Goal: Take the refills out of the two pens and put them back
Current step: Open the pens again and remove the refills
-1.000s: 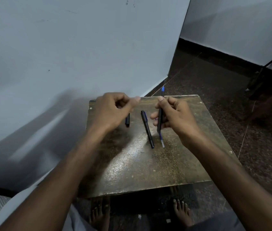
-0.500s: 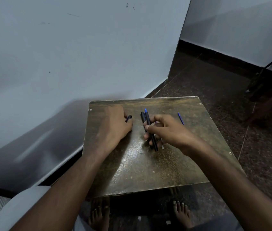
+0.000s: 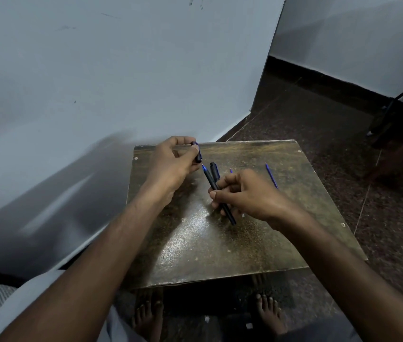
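My right hand [image 3: 249, 193] grips a black pen barrel [image 3: 214, 186] slanted over the brown table [image 3: 220, 243], its blue tip pointing up-left. My left hand [image 3: 170, 164] is raised above the table's far left corner and pinches a short black pen piece [image 3: 198, 154], which looks like a cap, just above that blue tip. A second black pen [image 3: 214, 169] lies on the table behind the held barrel, partly hidden by my right hand. A thin blue refill [image 3: 271, 175] lies loose on the table to the right. Another small blue tip [image 3: 231, 171] peeks out above my right knuckles.
The small table stands against a white wall [image 3: 121, 70] on the left. Dark speckled floor [image 3: 319, 124] surrounds it, with a dark wooden furniture leg [image 3: 398, 151] at the far right. My bare feet [image 3: 267, 314] show under the table's near edge.
My left hand has lifted off the table with the short black piece, up toward the pen tip. My right hand still holds the black barrel, tilted further left. The blue refill stays on the table.
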The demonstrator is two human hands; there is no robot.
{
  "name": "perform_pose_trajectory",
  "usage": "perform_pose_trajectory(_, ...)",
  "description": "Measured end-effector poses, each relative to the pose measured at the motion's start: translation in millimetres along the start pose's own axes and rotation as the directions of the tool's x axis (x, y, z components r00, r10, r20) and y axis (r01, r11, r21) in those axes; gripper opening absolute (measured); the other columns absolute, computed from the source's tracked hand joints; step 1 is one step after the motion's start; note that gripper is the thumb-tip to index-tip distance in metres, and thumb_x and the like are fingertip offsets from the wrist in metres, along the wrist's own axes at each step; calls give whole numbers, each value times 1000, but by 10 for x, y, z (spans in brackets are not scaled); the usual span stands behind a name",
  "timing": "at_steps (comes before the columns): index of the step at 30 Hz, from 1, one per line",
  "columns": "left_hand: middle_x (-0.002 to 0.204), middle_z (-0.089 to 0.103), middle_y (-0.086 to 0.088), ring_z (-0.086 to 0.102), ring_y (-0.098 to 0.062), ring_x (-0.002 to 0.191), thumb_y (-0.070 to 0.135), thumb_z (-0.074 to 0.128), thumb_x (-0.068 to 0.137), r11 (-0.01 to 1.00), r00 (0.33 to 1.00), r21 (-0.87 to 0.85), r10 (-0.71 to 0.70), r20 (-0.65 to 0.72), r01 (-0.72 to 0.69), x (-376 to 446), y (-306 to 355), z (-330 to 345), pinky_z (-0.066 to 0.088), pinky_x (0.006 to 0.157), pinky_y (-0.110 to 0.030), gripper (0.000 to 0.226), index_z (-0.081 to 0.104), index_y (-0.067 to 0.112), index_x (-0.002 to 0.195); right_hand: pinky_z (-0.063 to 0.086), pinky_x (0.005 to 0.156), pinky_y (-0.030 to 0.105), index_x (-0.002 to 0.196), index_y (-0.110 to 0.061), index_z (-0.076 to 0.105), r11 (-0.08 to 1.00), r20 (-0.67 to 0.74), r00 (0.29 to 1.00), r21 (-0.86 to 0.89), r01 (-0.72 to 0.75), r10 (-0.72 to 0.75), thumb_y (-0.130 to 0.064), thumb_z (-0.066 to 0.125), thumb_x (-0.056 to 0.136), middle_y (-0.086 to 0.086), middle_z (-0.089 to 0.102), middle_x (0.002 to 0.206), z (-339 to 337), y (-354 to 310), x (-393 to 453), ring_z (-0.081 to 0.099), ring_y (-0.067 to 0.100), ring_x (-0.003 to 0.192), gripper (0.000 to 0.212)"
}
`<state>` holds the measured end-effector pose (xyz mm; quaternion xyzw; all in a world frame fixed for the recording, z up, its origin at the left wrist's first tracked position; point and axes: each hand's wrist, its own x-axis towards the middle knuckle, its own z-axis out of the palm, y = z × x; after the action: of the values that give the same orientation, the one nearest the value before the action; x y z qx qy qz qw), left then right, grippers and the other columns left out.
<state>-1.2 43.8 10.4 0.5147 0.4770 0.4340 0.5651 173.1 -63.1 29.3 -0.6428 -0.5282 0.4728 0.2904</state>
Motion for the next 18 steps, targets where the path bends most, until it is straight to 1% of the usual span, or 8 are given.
perform_pose_trajectory(2, 95, 80, -9, 83, -10, 86, 15, 75, 102, 1000, 1000, -14, 9, 0, -9, -2, -6, 5, 68, 79, -29, 16, 74, 16, 118, 52, 51, 19, 99, -12, 78, 1000, -8, 1000, -13, -3, 3, -21, 76, 103, 6, 87, 88, -17, -5, 5, 78, 13, 69, 10)
perform_pose_trajectory(6, 92, 81, -8, 83, -12, 84, 15, 77, 101, 1000, 1000, -25, 11, -17, -12, -11, -16, 39, 68, 79, -29, 17, 72, 13, 117, 50, 50, 20, 99, -12, 77, 1000, -7, 1000, -12, -10, 10, -22, 76, 103, 7, 87, 90, -28, 5, 10, 78, 16, 71, 11)
perform_pose_trajectory(11, 94, 82, -6, 84, -13, 84, 16, 78, 100, 999, 999, -37, 12, -40, -13, -3, -15, 34, 68, 78, -29, 19, 70, 14, 117, 54, 55, 26, 101, -12, 78, 1000, -1, 1000, -2, -7, 7, -22, 76, 103, 7, 87, 91, -32, 22, 26, 79, 17, 73, 10)
perform_pose_trajectory(15, 100, 82, -9, 84, -14, 88, 17, 78, 100, 1000, 1000, 13, 7, -14, -7, -9, -26, 44, 69, 82, -33, 21, 70, 15, 119, 52, 50, 20, 99, -13, 78, 1000, -7, 1000, -7, -6, 6, -20, 76, 103, 6, 87, 90, -50, 31, 30, 78, 14, 70, 9)
perform_pose_trajectory(18, 99, 81, -7, 84, -12, 87, 17, 78, 100, 999, 1000, 36, 23, -8, -23, -29, -25, 53, 69, 80, -31, 17, 70, 18, 115, 53, 51, 19, 98, -13, 78, 1000, -26, 1000, -29, 6, -7, -19, 77, 102, 5, 87, 88, -63, 40, 32, 78, 10, 69, 7)
